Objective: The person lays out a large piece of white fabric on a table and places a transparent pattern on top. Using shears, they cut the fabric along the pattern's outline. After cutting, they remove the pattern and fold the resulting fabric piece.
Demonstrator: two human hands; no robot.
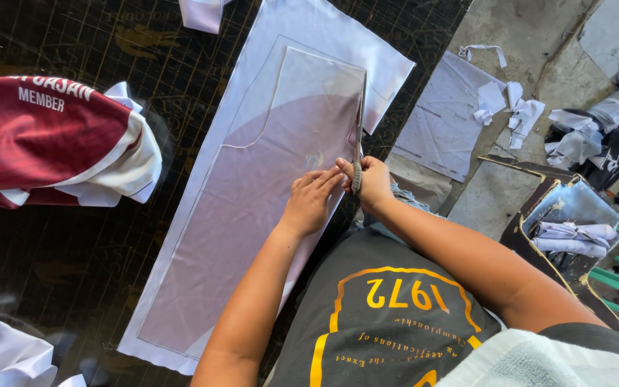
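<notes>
A long piece of white fabric lies on the dark cutting table, with a translucent pattern sheet laid on top of it. My left hand presses flat on the pattern near its right edge. My right hand is closed on the wrapped handle of scissors, whose blades run up along the pattern's right edge through the fabric.
A folded red and white garment rests on the table at the left. White cloth sits at the lower left corner. Off the table's right edge, the floor holds fabric scraps, a white offcut sheet and a box of cloth.
</notes>
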